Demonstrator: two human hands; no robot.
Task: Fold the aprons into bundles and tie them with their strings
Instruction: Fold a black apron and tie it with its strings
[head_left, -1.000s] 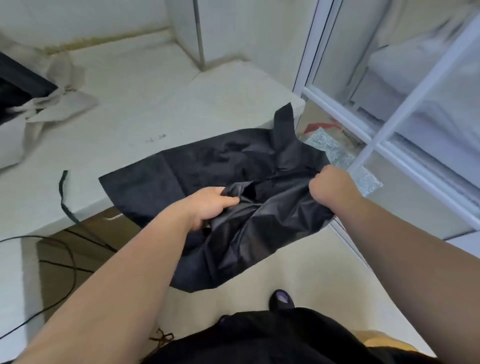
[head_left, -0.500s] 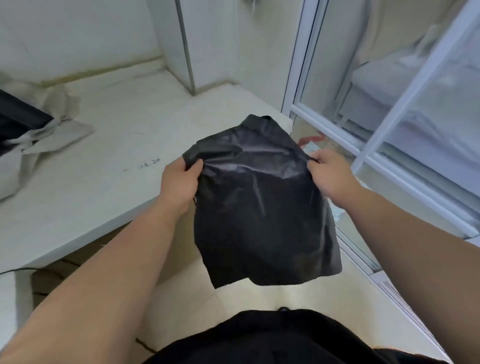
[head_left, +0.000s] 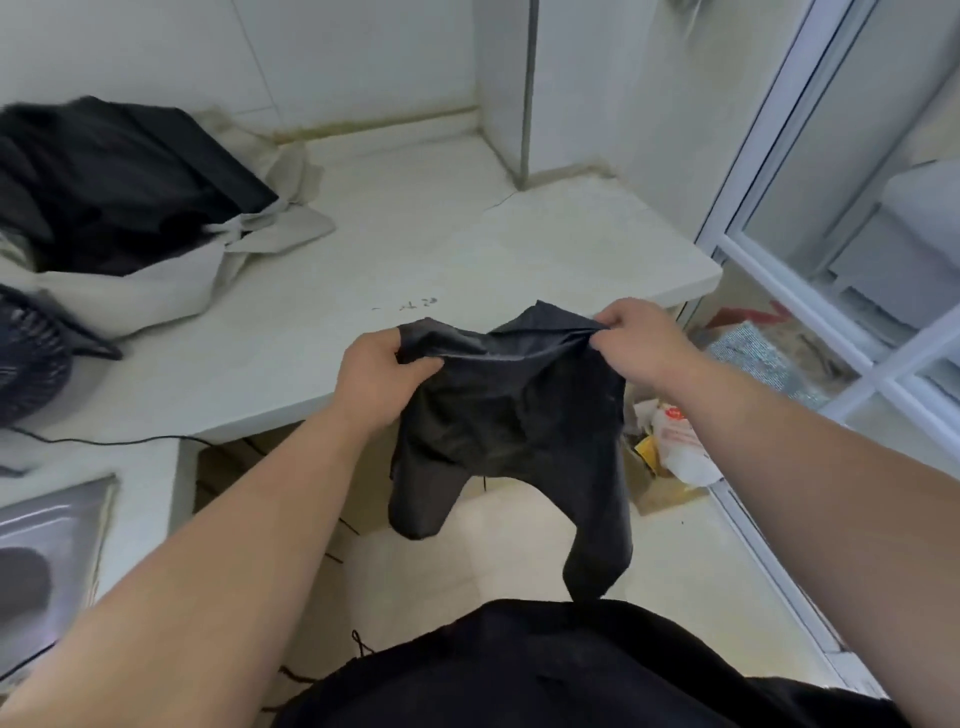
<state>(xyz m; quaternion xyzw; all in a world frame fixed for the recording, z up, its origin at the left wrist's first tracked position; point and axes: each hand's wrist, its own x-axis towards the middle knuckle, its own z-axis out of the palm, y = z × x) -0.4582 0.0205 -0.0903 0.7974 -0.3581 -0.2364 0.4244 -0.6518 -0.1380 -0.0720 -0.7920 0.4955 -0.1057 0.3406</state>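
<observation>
- Step in hand: folding, judged early; no bundle formed, nothing tied.
- Black apron (head_left: 514, 415) gripped at top edge by left hand (head_left: 382, 374) and right hand (head_left: 636, 340), fingers curled tight on cloth; hanging in mid-air just before countertop (head_left: 441, 249).
- Next: bring both held corners together, halving the cloth.
- Dark marks (head_left: 410, 305) on countertop: unreadable.

left hand (head_left: 379, 371) + right hand (head_left: 636, 338) | pinch black apron (head_left: 511, 415) top (hanging off counter (head_left: 467, 244) edge)

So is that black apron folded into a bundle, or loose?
Loose, not bundled. The black apron hangs crumpled in the air from its top edge, pinched by the left hand and right hand; two ends dangle.
</observation>
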